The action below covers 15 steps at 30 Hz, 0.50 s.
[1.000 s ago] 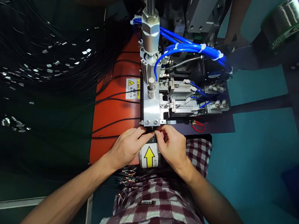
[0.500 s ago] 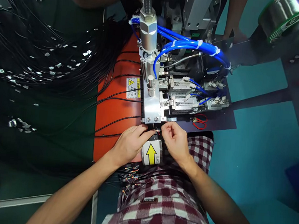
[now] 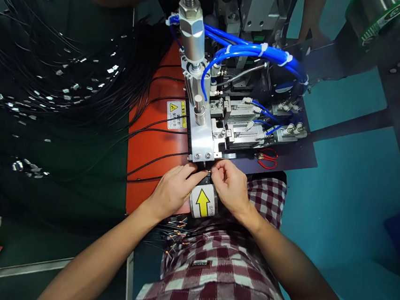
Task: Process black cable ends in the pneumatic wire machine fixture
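Note:
My left hand (image 3: 174,190) and my right hand (image 3: 229,187) meet fingertip to fingertip at the front edge of a small pneumatic machine (image 3: 204,136). Both pinch a thin black wire end (image 3: 207,172) just below the machine's aluminium block. The fingers of both hands are closed. Right beneath them sits a white cylinder with a yellow arrow label (image 3: 202,202). Several thin black wires (image 3: 149,161) run left from the machine across an orange panel (image 3: 151,140).
A big heap of black wires with shiny metal terminals (image 3: 50,84) covers the dark bench at left. Blue air hoses (image 3: 251,53) loop over the machine. Red-handled snips (image 3: 267,159) lie on the black plate at right. Loose wire ends (image 3: 174,235) hang by my checked shirt.
My right hand had drawn slightly away from the left half a second ago; now its fingertips are back against the left hand's at the machine's front edge.

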Motion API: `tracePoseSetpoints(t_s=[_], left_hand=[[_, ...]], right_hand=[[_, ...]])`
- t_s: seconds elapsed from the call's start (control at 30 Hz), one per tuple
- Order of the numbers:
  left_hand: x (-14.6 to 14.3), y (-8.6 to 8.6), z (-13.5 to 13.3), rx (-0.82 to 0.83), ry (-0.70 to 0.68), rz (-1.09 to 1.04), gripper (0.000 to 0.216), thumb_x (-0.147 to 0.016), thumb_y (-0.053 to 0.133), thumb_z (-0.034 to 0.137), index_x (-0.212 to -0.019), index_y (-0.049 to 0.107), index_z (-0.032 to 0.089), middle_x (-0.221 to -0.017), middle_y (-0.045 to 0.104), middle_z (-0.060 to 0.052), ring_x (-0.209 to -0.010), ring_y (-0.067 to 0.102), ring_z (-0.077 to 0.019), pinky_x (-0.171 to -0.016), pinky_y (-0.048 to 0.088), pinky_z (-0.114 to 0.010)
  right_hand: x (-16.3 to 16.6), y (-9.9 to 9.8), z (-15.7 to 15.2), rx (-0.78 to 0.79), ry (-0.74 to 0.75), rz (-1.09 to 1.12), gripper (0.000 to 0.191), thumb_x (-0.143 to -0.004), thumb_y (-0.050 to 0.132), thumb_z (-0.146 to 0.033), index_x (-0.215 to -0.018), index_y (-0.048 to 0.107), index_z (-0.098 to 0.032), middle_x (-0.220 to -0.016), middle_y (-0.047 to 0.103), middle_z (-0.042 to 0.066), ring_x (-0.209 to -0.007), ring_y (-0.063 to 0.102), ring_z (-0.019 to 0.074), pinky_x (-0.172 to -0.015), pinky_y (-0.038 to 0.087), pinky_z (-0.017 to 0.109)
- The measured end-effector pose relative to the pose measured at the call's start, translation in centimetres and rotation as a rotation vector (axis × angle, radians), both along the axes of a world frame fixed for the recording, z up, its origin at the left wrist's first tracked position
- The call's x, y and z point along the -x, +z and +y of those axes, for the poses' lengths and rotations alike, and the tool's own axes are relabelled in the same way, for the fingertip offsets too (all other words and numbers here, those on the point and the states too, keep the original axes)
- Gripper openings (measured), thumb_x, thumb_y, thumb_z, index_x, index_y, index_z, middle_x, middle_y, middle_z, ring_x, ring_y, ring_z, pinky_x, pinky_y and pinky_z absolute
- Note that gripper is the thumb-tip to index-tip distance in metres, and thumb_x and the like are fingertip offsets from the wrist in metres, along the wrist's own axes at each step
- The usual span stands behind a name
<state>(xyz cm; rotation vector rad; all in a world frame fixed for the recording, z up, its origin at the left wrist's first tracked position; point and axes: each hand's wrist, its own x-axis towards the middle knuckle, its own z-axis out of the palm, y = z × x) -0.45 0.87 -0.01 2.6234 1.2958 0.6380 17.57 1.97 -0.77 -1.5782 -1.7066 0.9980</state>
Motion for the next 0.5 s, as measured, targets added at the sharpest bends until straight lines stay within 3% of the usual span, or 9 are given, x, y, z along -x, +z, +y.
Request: tracePoseSetpoints(t_s=[0.13,0.27,0.37,0.5], left_hand=[[0.1,-0.2,0.0,-0.022,0.002,0.017,0.029,-0.093,0.041,0.013,-0.107,0.066,0.013,-0.086,0.061,-0.010,-0.073,0.056,-0.0183,-0.063,0.050,-0.030],[0.2,-0.3,-0.1,-0.010,-0.004,0.026,0.030,-0.092,0.042,0.012,-0.109,0.066,0.012,-0.088,0.061,-0.010,-0.074,0.056,-0.0187,-0.064,0.050,-0.030],[0.2,-0.3,-0.2,0.018,-0.003,0.029,0.031,-0.092,0.041,0.013,-0.112,0.066,0.013,-0.091,0.061,-0.011,-0.076,0.057,-0.0195,-0.066,0.050,-0.031],[0.3,-0.2,-0.3,0.030,0.003,0.040,0.032,-0.092,0.042,0.014,-0.114,0.065,0.014,-0.095,0.061,-0.012,-0.078,0.057,-0.0199,-0.067,0.050,-0.032]], right_hand=[[0.2,-1.1,-0.2,0.257,-0.133,0.399,0.015,-0.085,0.051,-0.031,-0.078,0.056,-0.018,-0.067,0.054,-0.002,-0.058,0.048,0.0116,-0.055,0.038,0.024],[0.6,-1.2,0.0,0.422,-0.223,0.564,0.017,-0.079,0.056,-0.034,-0.074,0.055,-0.018,-0.063,0.050,-0.003,-0.055,0.043,0.0104,-0.052,0.035,0.023],[0.1,-1.0,0.2,0.581,-0.202,0.651,0.024,-0.079,0.057,-0.040,-0.073,0.056,-0.017,-0.057,0.045,-0.005,-0.049,0.036,0.0087,-0.047,0.029,0.023],[-0.8,-0.8,-0.5,0.475,-0.216,0.562,0.026,-0.077,0.063,-0.042,-0.075,0.059,-0.017,-0.061,0.050,-0.003,-0.052,0.041,0.0097,-0.050,0.034,0.023]])
